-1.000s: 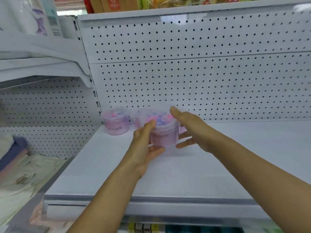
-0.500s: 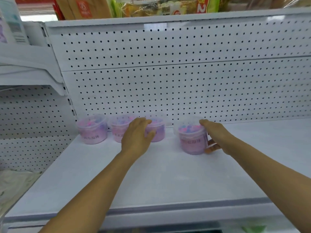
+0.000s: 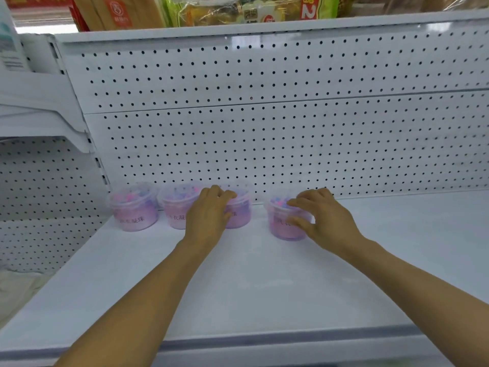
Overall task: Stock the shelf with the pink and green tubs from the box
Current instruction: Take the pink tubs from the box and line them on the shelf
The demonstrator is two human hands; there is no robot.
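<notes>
Tubs (image 3: 135, 211), pegboard (image 3: 264, 144) behind, packets (image 3: 238, 9) overhead

The shelf (image 3: 251, 282) looks like white painted metal, smooth with a soft sheen; its back panel (image 3: 277, 144) is the same finish, perforated with small holes; the pink tubs (image 3: 135, 210) along the back edge are translucent plastic with clear, slightly glossy lids (bead-like contents show through); packets (image 3: 238, 9) above look like shiny film.

Leftmost tub (image 3: 135, 210) label: "衣凝珠"; top-shelf packet (image 3: 308, 7): "2"
</notes>
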